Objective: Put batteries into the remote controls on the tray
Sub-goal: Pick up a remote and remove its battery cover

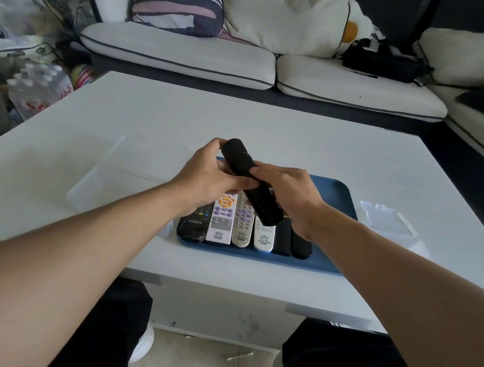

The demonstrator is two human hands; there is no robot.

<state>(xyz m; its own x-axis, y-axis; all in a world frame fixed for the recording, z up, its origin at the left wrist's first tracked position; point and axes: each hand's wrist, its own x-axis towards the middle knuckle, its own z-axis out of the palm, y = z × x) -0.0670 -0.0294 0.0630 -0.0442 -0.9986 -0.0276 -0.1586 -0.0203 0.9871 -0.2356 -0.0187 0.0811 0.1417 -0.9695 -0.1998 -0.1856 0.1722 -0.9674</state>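
You are holding a black remote (pixel 250 181) up over the blue tray (pixel 328 257), back side towards you, and by the look of it you are working on its battery cover: the far part sits a step higher than the rest, as though the cover is sliding along the body. Whether it is coming off or going back on cannot be told, and no battery is showing.

Your left hand (pixel 208 175) is gripping the far end, fingers curled round the body from the left. Your right hand (pixel 288 195) is curling over the near half from the right, its fingertips (pixel 256 171) pressing on the back near the middle. The remote is lying slantwise between the two hands, far end up and left, near end down and right, clear of the tray.

Below it, the other remotes (pixel 243 225) are lying side by side in the tray on the white table (pixel 149 128), some light, some black. A clear plastic pack (pixel 387 218) is lying on the table just right of the tray; whether it holds batteries is too small to tell.

The next move is probably calling for a firm push along the cover with the right hand while the left steadies the body.
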